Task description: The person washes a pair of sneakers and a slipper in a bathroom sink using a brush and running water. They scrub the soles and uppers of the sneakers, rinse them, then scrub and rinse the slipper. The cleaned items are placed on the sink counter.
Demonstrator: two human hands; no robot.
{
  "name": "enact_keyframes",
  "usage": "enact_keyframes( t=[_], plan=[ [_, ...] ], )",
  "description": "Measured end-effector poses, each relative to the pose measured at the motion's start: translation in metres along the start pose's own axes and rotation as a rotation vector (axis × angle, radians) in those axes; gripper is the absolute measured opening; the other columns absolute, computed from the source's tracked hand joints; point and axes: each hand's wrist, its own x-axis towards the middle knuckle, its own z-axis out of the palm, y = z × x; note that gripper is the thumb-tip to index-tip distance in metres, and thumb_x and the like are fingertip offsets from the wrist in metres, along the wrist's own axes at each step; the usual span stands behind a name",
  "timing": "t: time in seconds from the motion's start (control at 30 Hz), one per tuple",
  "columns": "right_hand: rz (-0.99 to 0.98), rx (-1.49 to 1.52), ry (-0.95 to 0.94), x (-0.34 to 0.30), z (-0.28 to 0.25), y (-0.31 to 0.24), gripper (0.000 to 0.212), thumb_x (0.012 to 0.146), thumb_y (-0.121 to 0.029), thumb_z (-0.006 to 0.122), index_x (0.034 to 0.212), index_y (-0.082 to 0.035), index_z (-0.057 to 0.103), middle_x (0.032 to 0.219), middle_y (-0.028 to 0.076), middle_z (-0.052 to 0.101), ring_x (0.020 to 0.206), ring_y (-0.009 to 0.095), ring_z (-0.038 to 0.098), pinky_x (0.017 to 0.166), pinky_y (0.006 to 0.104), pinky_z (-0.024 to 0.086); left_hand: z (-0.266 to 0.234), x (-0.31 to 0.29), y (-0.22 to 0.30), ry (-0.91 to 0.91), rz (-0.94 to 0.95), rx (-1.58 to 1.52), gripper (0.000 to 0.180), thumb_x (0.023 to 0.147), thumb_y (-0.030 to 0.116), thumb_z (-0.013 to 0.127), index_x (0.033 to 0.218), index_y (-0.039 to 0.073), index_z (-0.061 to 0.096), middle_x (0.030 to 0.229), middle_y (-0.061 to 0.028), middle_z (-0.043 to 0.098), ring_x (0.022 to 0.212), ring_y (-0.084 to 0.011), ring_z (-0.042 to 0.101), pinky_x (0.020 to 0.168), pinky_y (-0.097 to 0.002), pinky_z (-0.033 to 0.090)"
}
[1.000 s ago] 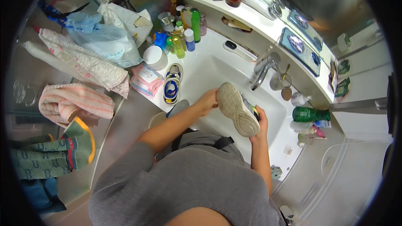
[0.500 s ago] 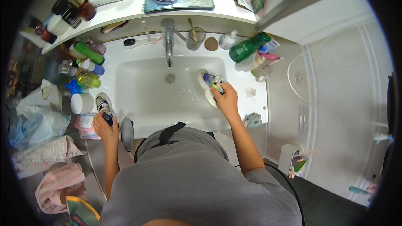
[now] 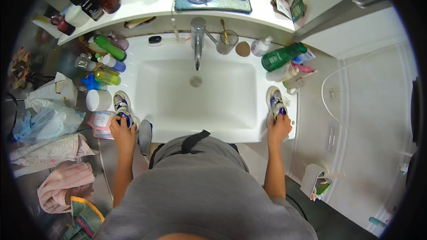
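While the person stands at the wide, shiny white sink [image 3: 195, 109], the left hand [image 3: 124, 132] is on a small white, cream and blue shoe [image 3: 120, 102] that sits on the left part of the flat rim. Its fingers bend over the heel end, with the thumb a bit apart; how hard they squeeze, one cannot tell. The right hand [image 3: 280, 130] has the matching white, cream and blue shoe [image 3: 275, 98] on the right part of the rim, and its fingers seem to pinch the back of it, by the hole for the foot. Both shoes look sole down, maybe because the rim is flat there, while the bowl between them dips. The heels are closest to the person, so that is likely why the hands hold them there. Both toes point away from the person, toward the side with the silver metal tap [image 3: 198, 40]. The long way of each shoe runs from front to back, and the left toe turns a little more to the left. Just beside the left shoe are a round white tub [image 3: 98, 100] and a soft pink pack [image 3: 101, 122]. A big green bottle [image 3: 283, 56] is past the right shoe's toe.
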Motion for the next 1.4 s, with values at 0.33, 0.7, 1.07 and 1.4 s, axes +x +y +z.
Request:
enact_keyframes(
  t=[0.33,0.7,1.07,1.4],
  plan=[
    [0.064,0.273,0.021,0.034,-0.036,-0.061,0.057,0.07,-0.016,0.077,0.12,-0.005,0.051,0.119,0.018,0.046,0.116,0.039,0.041,0.1,0.0508,0.031,-0.035,-0.009,-0.01,0.175,0.019,-0.232,0.023,0.086,-0.002,0.063,0.109,0.0,0.064,0.114,-0.0209,0.063,0.116,-0.0411,0.056,0.102,-0.0454,0.042],
    [-0.013,1.784,-1.052,0.067,-0.073,-0.26,0.07,0.092,-0.03,0.072,0.148,-0.008,0.037,0.141,0.017,0.052,0.121,0.025,0.057,0.101,0.0373,0.047,-0.059,0.01,0.1,0.086,0.354,-0.923,0.02,0.077,-0.008,0.073,0.093,0.0,0.064,0.1,-0.0144,0.067,0.124,-0.0379,0.059,0.102,-0.0434,0.046],
    [-0.487,1.74,-0.691,0.118,-0.13,-0.266,0.047,0.093,-0.007,0.068,0.138,0.0,0.055,0.137,0.014,0.06,0.124,0.021,0.058,0.106,0.0332,0.045,-0.036,0.039,0.139,-0.15,-0.001,-1.784,0.055,0.102,0.037,0.05,0.147,0.008,0.034,0.145,-0.01,0.045,0.136,-0.0305,0.046,0.112,-0.0503,0.038],
    [-0.946,1.516,-0.844,0.15,-0.14,-0.285,0.07,0.078,-0.001,0.077,0.143,-0.008,0.053,0.136,0.011,0.063,0.126,0.022,0.058,0.107,0.0364,0.046,-0.009,0.077,0.145,-0.912,-0.183,-2.423,0.062,0.101,0.054,0.046,0.149,0.015,0.04,0.141,-0.0093,0.055,0.128,-0.0241,0.055,0.105,-0.0436,0.047]
  ],
)
